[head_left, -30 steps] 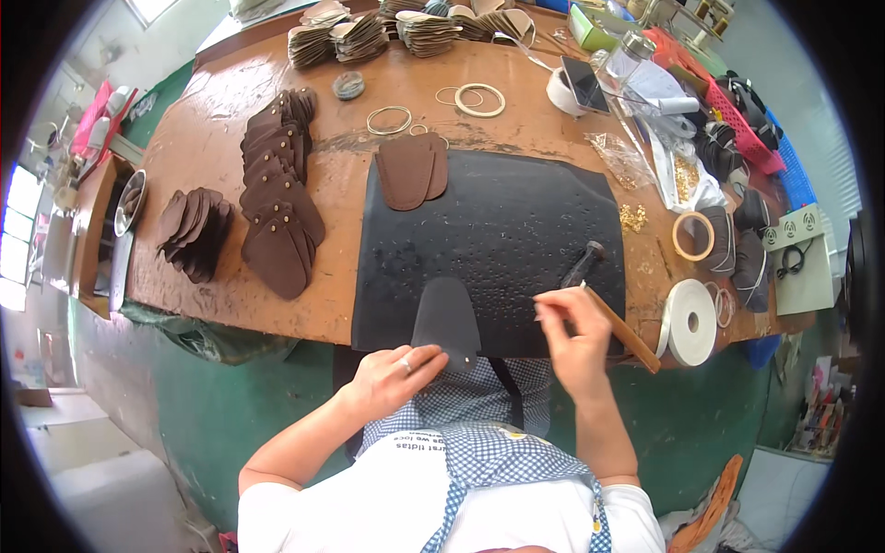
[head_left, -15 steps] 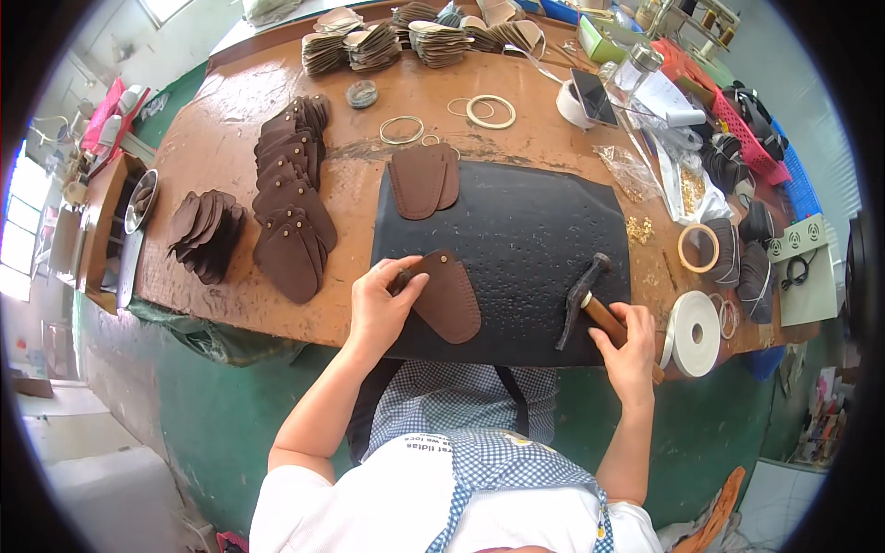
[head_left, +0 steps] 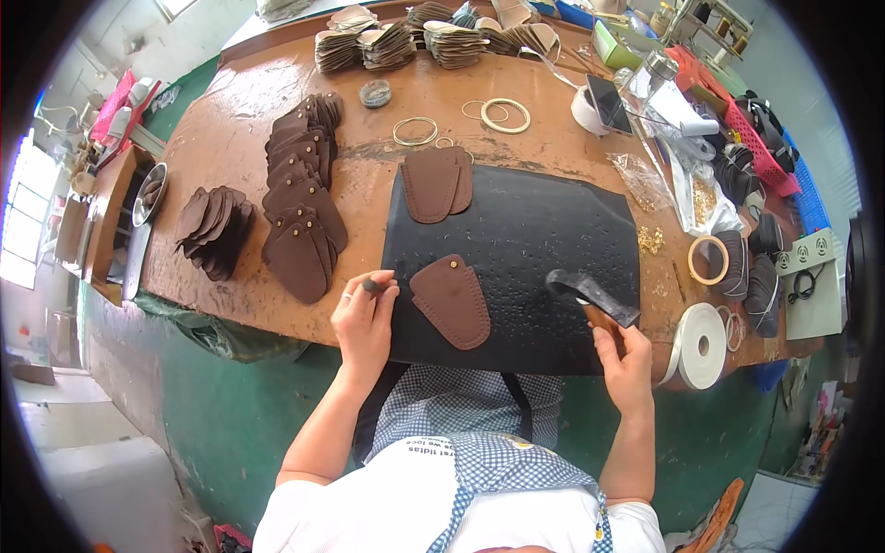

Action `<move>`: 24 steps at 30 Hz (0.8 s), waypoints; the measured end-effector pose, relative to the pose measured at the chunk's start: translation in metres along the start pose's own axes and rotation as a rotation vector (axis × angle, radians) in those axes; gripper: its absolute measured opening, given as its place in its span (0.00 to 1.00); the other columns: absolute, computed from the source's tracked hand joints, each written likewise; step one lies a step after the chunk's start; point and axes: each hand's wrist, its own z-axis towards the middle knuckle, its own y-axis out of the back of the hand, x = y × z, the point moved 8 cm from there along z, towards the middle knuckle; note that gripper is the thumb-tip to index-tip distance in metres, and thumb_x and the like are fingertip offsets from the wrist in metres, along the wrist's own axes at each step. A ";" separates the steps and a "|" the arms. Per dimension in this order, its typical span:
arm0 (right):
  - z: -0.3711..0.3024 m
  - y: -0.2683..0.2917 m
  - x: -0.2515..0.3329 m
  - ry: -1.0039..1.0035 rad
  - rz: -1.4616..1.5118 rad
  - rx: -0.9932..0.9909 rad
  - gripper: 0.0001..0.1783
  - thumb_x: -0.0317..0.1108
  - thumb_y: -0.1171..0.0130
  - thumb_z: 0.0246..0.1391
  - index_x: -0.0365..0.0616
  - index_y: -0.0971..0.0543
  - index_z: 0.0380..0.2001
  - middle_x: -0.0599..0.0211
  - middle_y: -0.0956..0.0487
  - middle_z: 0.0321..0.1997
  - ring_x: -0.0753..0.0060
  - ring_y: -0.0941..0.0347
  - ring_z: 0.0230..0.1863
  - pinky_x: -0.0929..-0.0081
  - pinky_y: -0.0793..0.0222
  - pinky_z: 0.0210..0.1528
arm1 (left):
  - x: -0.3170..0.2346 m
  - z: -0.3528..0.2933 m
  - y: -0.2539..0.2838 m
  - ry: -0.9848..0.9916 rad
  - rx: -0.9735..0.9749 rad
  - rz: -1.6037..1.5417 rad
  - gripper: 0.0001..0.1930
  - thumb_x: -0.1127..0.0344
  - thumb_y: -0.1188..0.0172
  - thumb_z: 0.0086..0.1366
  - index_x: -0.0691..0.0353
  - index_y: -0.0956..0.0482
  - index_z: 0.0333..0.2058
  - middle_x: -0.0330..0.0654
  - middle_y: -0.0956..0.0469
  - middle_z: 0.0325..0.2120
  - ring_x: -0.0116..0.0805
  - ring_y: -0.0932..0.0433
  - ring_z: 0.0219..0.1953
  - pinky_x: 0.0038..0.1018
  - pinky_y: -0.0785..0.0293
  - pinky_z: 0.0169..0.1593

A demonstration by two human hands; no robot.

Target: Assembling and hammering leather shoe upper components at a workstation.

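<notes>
My left hand (head_left: 364, 323) is closed round a short dark rod-like tool (head_left: 371, 286), just left of a brown leather piece (head_left: 452, 309). That piece lies flat on a black pitted mat (head_left: 535, 249), with stitch holes along its edge and a brass-coloured stud near its top. At the mat's right side my right hand (head_left: 627, 364) grips a hammer (head_left: 604, 300) by its wooden handle, the dark head raised above the mat. Two more brown leather pieces (head_left: 433, 189) overlap at the mat's far left corner.
Left of the mat stand a long fanned row of studded leather pieces (head_left: 304, 212) and a smaller pile (head_left: 214, 230). Rings (head_left: 506, 116), a phone (head_left: 608, 103) and loose gold-coloured studs (head_left: 651, 241) lie farther off. A white tape roll (head_left: 701, 346) sits at the right edge.
My left hand has moved left, off the leather piece, with the dark tool still in it. The hammer has turned and risen in my right hand. The whole view has shifted slightly.
</notes>
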 end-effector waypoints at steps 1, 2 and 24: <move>0.001 -0.005 0.009 0.049 0.017 0.001 0.08 0.26 0.41 0.62 0.34 0.22 0.42 0.67 0.25 0.29 0.77 0.32 0.28 0.75 0.35 0.31 | -0.001 0.003 0.000 0.002 0.000 0.001 0.08 0.81 0.39 0.66 0.70 0.19 0.43 0.42 0.20 0.41 0.29 0.18 0.41 0.23 0.22 0.46; 0.001 -0.010 0.018 0.099 0.033 0.002 0.06 0.26 0.40 0.61 0.33 0.23 0.39 0.66 0.28 0.25 0.76 0.35 0.25 0.74 0.37 0.28 | -0.004 0.010 -0.004 -0.029 0.012 -0.091 0.08 0.80 0.39 0.66 0.70 0.18 0.43 0.43 0.19 0.42 0.28 0.18 0.41 0.22 0.22 0.47; 0.028 -0.036 0.070 0.356 -0.221 0.132 0.10 0.27 0.41 0.62 0.36 0.22 0.45 0.51 0.20 0.34 0.47 0.21 0.31 0.65 0.26 0.34 | -0.034 0.031 -0.078 -0.370 0.217 0.300 0.06 0.69 0.34 0.64 0.64 0.19 0.37 0.46 0.15 0.29 0.43 0.14 0.29 0.29 0.20 0.32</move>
